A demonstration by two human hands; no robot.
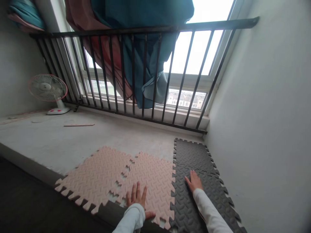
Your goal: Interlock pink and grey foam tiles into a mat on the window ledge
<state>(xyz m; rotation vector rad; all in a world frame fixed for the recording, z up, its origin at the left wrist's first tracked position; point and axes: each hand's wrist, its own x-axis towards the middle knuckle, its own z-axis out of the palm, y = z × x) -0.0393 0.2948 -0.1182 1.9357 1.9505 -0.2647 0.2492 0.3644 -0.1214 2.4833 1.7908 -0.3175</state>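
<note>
My left hand [137, 197] lies with spread fingers on a pink foam mat tile [153, 176] near the ledge's front. My right hand [194, 182] rests flat on the nearer dark grey foam tile [184, 202], close to its seam with the farther dark grey tile [193, 152]. The pink tile's right edge runs along the toothed edge of the grey ones. Left of it lies a second pink foam tile [99, 171], with gaps showing between their teeth and its front corner jutting past the ledge.
A black metal railing [145, 116] spans the back before a window with teal and pink curtains [143, 64]. A white fan [58, 105] stands at the left rear. A thin strip [79, 125] lies on the raised floor [107, 131]. A white wall [264, 113] borders the right.
</note>
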